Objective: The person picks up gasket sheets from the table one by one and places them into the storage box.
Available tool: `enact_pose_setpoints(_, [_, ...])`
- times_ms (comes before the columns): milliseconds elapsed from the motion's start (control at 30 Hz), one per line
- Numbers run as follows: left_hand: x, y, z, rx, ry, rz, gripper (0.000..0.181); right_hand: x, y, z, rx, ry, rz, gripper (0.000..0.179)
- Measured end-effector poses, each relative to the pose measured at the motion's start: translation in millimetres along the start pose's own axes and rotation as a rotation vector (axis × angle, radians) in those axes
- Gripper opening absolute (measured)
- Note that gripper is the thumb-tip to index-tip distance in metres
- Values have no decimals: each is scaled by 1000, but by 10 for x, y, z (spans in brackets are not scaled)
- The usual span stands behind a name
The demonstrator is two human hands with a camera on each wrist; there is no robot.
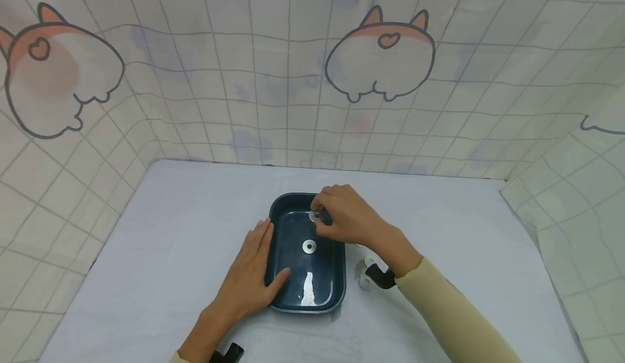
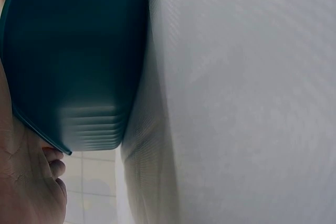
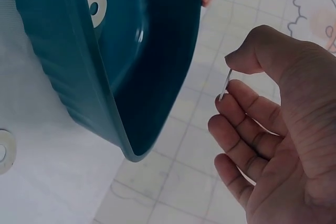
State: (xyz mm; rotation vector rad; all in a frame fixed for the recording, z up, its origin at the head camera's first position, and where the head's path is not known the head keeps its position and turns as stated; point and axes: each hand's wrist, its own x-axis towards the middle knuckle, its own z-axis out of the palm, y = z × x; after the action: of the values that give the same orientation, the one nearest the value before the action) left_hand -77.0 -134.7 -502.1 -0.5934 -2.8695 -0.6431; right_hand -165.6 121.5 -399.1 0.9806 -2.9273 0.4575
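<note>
A dark teal rectangular tray (image 1: pixel 293 292) stands on the white table. My left hand (image 1: pixel 249 273) rests along its left rim, fingers straight, with the thumb reaching over the edge; the left wrist view shows the palm against the tray's side (image 2: pixel 79 51). Over the far part of the tray, my right hand (image 1: pixel 349 214) pinches a flat metal washer (image 3: pixel 226 83) between thumb and fingertips, seen edge-on in the right wrist view. Another washer (image 1: pixel 309 246) lies on the tray floor near the middle.
Right of the tray, several loose washers (image 1: pixel 365 281) lie on the table (image 1: pixel 439 309), partly hidden by the right wrist and its black strap mount (image 1: pixel 381 276). A tile-patterned curtain (image 1: pixel 288 108) with cartoon animals hangs behind the table and at both sides.
</note>
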Motion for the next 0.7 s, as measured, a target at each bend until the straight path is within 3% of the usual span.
enact_pose_setpoints(500, [1,-5,-1,-2,-15,11,98,78,-76,30,-15,8,-57,24])
enact_pose_setpoints(700, [4,-5,-8,0,-45,-9,99,97,-97,39,-10,-34,-53,27])
